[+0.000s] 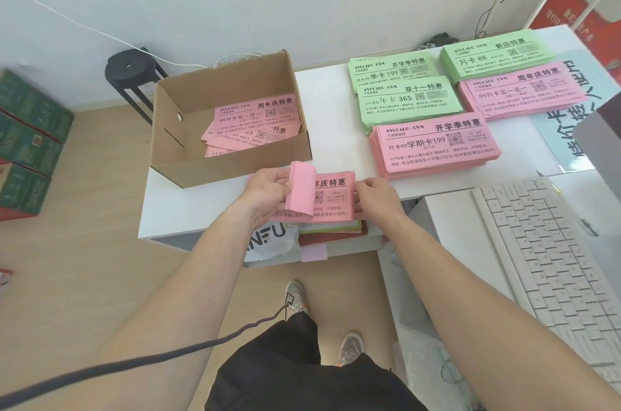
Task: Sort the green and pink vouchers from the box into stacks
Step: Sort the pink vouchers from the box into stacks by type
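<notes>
At the centre of the frame, a bundle (331, 197) of pink vouchers was held over the near edge of the table (329, 115), gripped at its two ends. The left hand (268, 190) was closed on the bundle's left end, whose leaves were curled upward by the thumb, as if being leafed through; the right hand (374, 195) was pinched on the right end. The held vouchers appeared to carry the same heading as the far pink stack, so that stack was judged their likely destination.

Sorting was judged to be well advanced. Five stacks were counted in the upper right of the frame: three green (391, 73) (408, 101) (494, 52) and two pink (437, 148) (524, 93). All five looked thick and fairly squared, though the edges were slightly fanned.

The box (232, 128), left of centre, was not yet emptied. Only pink vouchers (252, 128) were seen in it, lying loose and askew on its floor; at least three overlapping sheets could be made out, but the true number could not be told, since more were hidden beneath. No green voucher was visible in the box.

What was left, as judged: the held bundle to be placed, and the box's remaining pink sheets to be lifted out and sorted by heading
</notes>
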Demonstrator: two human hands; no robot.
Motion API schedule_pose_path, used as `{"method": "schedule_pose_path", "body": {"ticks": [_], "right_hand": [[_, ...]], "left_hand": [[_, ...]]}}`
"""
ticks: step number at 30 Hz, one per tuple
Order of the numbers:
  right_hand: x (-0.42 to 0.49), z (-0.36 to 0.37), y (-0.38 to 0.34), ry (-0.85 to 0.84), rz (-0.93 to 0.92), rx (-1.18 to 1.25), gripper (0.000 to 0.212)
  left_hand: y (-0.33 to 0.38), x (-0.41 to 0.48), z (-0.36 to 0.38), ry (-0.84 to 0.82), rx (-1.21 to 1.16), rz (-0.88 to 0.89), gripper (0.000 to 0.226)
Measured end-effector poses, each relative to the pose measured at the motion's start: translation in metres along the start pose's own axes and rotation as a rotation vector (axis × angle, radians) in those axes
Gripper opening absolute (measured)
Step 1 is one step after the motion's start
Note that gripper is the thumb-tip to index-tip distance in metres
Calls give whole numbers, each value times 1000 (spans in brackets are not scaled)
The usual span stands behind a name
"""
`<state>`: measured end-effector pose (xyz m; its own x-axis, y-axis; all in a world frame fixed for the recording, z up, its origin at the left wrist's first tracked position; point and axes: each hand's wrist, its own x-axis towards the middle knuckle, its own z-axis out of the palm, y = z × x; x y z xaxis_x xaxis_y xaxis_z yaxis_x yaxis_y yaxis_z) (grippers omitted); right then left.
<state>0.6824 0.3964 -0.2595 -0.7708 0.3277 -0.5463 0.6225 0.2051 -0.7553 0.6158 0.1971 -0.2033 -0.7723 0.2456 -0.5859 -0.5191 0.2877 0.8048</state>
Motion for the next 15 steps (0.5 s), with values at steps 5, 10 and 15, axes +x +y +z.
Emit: {"method": "schedule_pose_path", "body": {"ticks": [5,10,15], "right_hand": [[3,1,3,-11,11,11,40],[1,0,0,-5,3,6,43],[0,0,-1,7,-7,-21,42]], "left_hand": [[1,-1,1,-16,-10,-11,34],[-2,3,-1,-7,17,-17,33],[-3,4,-2,-22,35,-16,33]]}}
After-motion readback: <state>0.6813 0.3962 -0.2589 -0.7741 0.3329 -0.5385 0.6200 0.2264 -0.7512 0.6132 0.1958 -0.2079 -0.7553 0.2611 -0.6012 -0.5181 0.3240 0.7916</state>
